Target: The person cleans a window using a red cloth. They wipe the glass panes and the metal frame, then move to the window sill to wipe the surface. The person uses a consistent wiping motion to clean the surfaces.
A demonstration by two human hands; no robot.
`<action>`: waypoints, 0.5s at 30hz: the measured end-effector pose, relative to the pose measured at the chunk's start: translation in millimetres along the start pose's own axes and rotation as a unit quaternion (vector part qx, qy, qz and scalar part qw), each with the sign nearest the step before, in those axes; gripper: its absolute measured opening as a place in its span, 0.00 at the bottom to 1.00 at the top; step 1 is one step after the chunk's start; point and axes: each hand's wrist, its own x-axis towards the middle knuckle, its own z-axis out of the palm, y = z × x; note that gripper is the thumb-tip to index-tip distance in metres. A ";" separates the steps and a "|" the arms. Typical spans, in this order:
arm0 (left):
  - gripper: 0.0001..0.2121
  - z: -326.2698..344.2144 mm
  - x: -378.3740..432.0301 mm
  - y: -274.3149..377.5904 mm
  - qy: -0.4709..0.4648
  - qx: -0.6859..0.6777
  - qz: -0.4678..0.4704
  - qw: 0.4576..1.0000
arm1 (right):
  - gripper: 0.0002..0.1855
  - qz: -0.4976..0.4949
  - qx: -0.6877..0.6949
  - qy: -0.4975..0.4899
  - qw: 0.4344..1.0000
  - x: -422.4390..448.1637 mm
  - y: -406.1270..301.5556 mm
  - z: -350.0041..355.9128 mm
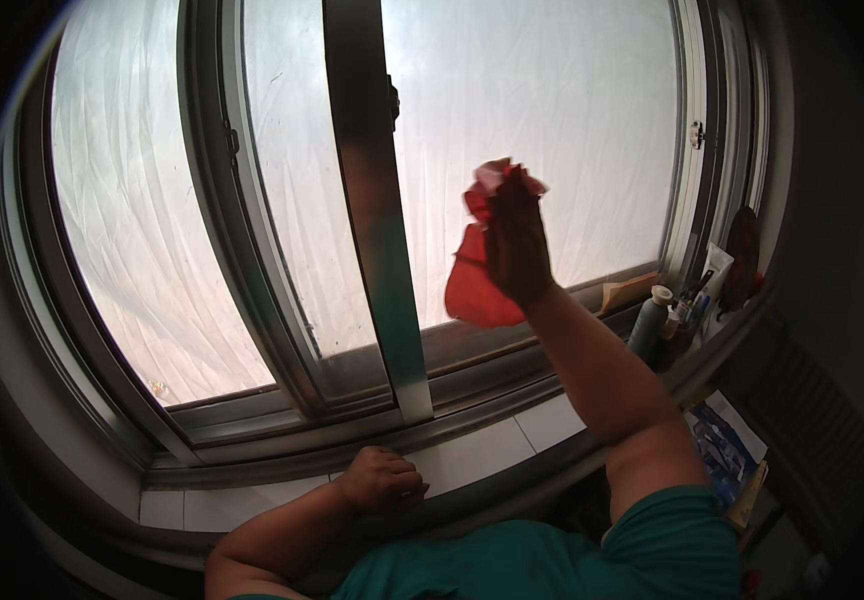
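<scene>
My right hand [520,244] is raised flat against the right pane of a sliding window [589,135], its fingers pointing up. Between it and the glass is a crumpled red cloth [481,289], which spreads out above the fingertips and hangs down to the left of the palm. My left hand [383,480] rests curled at the white tiled sill [477,454], below the dark metal window frame [409,375]. Its fingers are bent, and no object shows in it.
At the sill's right end stand a grey-green bottle [651,322], a white tube [717,262] and a holder with pens or brushes. A brown paper piece [629,291] leans by the frame. Printed papers [728,442] lie lower right. Pale sheeting covers the window's outside.
</scene>
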 end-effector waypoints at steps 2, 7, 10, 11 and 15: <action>0.13 -0.7 0.5 0.6 0.007 0.001 -0.004 1.000 | 0.24 0.039 0.006 0.023 0.999 -3.6 27.3 -20.1; 0.14 3.7 4.6 -0.1 0.028 0.010 -0.011 0.999 | 0.04 0.310 0.320 0.245 0.861 12.7 70.3 -44.2; 0.13 6.7 5.1 -4.0 0.039 -0.003 -0.012 0.999 | 0.15 0.158 -0.071 0.159 0.972 -16.3 46.5 2.0; 0.13 7.6 3.9 -4.4 0.043 -0.010 -0.015 0.999 | 0.22 0.113 -0.116 0.123 0.979 -17.6 25.8 9.5; 0.13 5.3 -0.4 -1.6 0.024 -0.002 -0.018 1.000 | 0.32 0.021 -0.097 0.055 0.994 -43.7 -65.8 33.8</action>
